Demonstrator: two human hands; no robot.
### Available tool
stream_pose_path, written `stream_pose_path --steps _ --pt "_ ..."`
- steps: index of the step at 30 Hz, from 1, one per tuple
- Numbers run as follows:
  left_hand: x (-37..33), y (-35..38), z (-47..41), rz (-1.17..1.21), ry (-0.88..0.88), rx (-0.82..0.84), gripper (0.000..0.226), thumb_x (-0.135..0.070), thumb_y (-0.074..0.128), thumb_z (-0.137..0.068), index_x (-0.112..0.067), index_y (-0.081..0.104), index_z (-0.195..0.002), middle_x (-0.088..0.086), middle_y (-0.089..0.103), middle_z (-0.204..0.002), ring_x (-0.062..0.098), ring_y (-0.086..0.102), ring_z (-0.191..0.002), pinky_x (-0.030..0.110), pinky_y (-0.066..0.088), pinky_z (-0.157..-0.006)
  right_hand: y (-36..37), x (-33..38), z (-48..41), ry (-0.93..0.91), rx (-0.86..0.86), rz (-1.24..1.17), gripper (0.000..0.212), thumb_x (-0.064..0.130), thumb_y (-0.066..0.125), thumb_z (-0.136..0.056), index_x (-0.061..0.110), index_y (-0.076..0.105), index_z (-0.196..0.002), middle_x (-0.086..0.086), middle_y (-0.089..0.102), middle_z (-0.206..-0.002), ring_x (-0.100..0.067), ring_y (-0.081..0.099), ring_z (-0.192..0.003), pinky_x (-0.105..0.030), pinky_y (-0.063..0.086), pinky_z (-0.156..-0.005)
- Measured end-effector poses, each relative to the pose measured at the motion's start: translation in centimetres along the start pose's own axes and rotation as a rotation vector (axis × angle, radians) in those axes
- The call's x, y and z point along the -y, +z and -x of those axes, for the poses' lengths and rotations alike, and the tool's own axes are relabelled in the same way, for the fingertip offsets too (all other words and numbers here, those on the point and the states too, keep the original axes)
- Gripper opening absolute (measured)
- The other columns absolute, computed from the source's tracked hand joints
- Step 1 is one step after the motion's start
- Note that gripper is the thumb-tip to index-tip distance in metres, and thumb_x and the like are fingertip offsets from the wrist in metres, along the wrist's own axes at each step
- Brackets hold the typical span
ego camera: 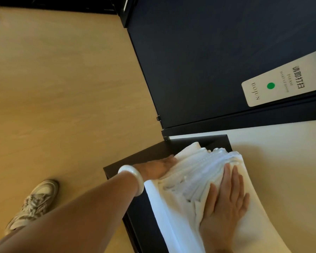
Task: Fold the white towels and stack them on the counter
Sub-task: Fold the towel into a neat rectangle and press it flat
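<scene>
Right hand (226, 199) lies flat on white towels (197, 168), grip apart; left hand (158, 168) touches their edge, grip unclear; door-hanger sign (277, 84) beyond; sneaker (33, 203) on floor (62, 88).

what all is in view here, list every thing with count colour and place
towels: one stack, number unclear, white, on the tray at the counter's edge
tray: one, black, under the towels
counter: one, off-white, right
door hanger sign: one, white with a green dot, on the door, upper right
door: one, dark navy, top right
floor: light wood, left
sneaker: one, beige and white, on the floor, lower left
bangle: one, white, on the left wrist
left hand: against the stack's left side
right hand: flat on top of the towels
</scene>
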State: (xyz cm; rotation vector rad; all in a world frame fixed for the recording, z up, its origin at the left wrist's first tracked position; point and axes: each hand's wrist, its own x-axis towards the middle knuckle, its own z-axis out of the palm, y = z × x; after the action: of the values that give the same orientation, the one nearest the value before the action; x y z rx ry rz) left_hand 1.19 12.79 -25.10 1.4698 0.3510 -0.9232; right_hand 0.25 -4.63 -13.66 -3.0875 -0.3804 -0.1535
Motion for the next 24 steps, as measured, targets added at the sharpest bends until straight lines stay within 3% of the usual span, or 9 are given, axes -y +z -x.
stream_pose_path --steps 2,3,5,8,11,17,24 --pt "0.0 -0.7 -0.9 -0.192 -0.19 -0.045 0.069 -0.06 0.015 -0.102 -0.014 0.041 -0.148 0.01 0.044 -0.15 0.027 0.04 -0.138 0.04 0.026 -0.114 -0.1 0.0 0.1 -0.004 -0.006 -0.006 0.064 0.056 0.007 -0.101 0.023 0.023 -0.154 -0.004 0.029 -0.16 -0.027 0.022 -0.149 -0.058 0.013 -0.118" --pt "-0.3 -1.1 -0.7 -0.266 -0.193 -0.087 0.062 -0.051 0.017 -0.105 -0.011 0.044 -0.144 0.014 0.051 -0.142 0.028 0.048 -0.13 0.039 0.033 -0.11 0.0 -0.1 0.1 -0.005 -0.013 -0.006 0.064 0.057 0.007 -0.101 0.023 0.023 -0.154 -0.005 0.028 -0.16 -0.027 0.022 -0.149 -0.058 0.013 -0.118" --pt "-1.2 -1.5 0.1 -0.28 0.008 -0.195 0.045 -0.037 0.024 -0.108 -0.012 0.045 -0.14 0.014 0.054 -0.135 0.028 0.052 -0.123 0.035 0.037 -0.104 0.0 0.0 0.1 0.001 -0.013 -0.004 0.064 0.056 0.007 -0.101 0.024 0.023 -0.154 -0.005 0.028 -0.16 -0.027 0.021 -0.149 -0.059 0.013 -0.118" --pt "-2.9 -0.6 1.5 -0.089 0.231 -0.112 0.054 -0.052 0.02 -0.105 -0.027 0.035 -0.15 0.002 0.037 -0.154 0.025 0.031 -0.144 0.038 0.022 -0.115 0.0 0.3 0.2 0.006 0.0 0.025 0.064 0.054 0.008 -0.102 0.021 0.025 -0.154 -0.006 0.027 -0.16 -0.028 0.021 -0.149 -0.059 0.013 -0.118" --pt "-3.8 1.0 1.5 -0.068 0.204 0.049 0.062 -0.065 0.015 -0.099 -0.041 0.012 -0.155 -0.008 0.01 -0.164 0.02 0.001 -0.152 0.047 0.001 -0.12 -0.2 0.2 0.0 0.006 0.012 0.039 0.064 0.053 0.008 -0.102 0.019 0.027 -0.154 -0.007 0.029 -0.16 -0.029 0.02 -0.149 -0.059 0.014 -0.118" --pt "-5.2 1.7 1.7 -0.082 0.151 0.048 0.061 -0.066 0.016 -0.099 -0.043 0.013 -0.155 -0.013 0.013 -0.163 0.017 0.009 -0.151 0.043 0.003 -0.122 -0.5 -1.0 0.2 0.033 0.026 -0.002 0.062 0.054 0.007 -0.103 0.023 0.021 -0.155 -0.004 0.023 -0.162 -0.026 0.016 -0.151 -0.06 0.013 -0.119" --pt "-6.7 3.4 1.1 -0.152 0.112 0.019 0.062 -0.066 0.016 -0.099 -0.04 0.015 -0.155 -0.012 0.01 -0.163 0.017 0.002 -0.152 0.046 -0.002 -0.123 -1.4 -2.8 0.2 0.068 0.059 -0.146 0.066 0.062 0.005 -0.099 0.03 0.012 -0.157 0.004 0.013 -0.165 -0.017 0.006 -0.153 -0.057 0.005 -0.121"
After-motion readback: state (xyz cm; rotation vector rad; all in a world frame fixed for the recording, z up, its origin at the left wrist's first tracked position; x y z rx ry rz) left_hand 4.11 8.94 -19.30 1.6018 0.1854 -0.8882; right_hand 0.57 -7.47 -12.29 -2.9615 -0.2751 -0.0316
